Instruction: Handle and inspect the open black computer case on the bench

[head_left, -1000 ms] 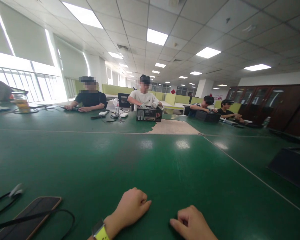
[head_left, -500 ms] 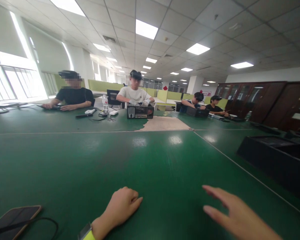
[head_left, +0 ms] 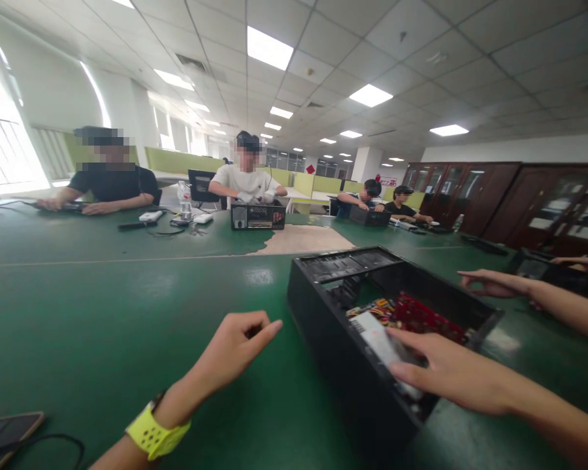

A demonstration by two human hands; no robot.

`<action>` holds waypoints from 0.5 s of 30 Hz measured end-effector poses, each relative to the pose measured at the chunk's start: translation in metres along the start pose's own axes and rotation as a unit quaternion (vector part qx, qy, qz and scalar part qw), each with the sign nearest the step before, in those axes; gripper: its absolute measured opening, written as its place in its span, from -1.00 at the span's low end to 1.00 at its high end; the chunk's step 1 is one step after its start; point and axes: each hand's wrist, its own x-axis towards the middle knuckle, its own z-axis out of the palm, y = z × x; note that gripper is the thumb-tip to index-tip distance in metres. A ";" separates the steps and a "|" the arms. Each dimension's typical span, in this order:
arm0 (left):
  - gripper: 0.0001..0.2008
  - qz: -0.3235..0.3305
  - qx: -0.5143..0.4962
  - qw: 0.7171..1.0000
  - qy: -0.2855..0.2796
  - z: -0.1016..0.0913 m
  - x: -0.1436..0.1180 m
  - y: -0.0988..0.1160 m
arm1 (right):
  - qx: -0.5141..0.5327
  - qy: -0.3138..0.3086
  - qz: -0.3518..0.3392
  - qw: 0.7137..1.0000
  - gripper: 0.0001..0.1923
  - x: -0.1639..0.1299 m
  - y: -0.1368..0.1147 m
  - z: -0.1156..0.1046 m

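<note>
Your right hand (head_left: 451,375) lay flat, fingers spread, on the near edge of an open black computer case (head_left: 353,339) on the green worktop (head_left: 127,307); your left hand (head_left: 232,346), loosely curled and holding nothing, hovered just beside it. Another person's hand (head_left: 490,284) touched the case's far side.

A phone (head_left: 7,431) with a black cable (head_left: 53,444) lies at the near left edge of the green table (head_left: 127,307). Across the table, four seated people work; one handles a small black case (head_left: 257,215). A bottle (head_left: 185,203) stands nearby. Dark wooden cabinets (head_left: 519,199) line the right wall.
</note>
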 end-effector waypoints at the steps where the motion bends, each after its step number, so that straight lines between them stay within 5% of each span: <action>1: -0.59 0.023 0.021 1.000 0.001 -0.011 0.009 0.017 | 0.031 -0.008 -0.036 0.999 -0.34 0.008 -0.024 0.001; 4: -0.66 0.073 0.136 0.987 -0.044 -0.041 0.037 0.058 | -0.015 0.031 -0.075 0.997 -0.56 0.048 -0.066 -0.001; 7: -0.74 0.084 0.292 0.941 -0.150 -0.047 0.062 0.067 | -0.189 0.005 -0.080 0.979 -0.66 0.101 -0.080 0.005; 12: -0.76 -0.019 0.426 0.831 -0.357 -0.008 0.100 0.038 | -0.287 -0.096 -0.092 0.949 -0.75 0.164 -0.092 0.042; 15: -0.89 -0.026 0.404 0.829 -0.386 0.026 0.114 0.016 | -0.296 -0.150 -0.128 0.934 -0.71 0.175 -0.091 0.069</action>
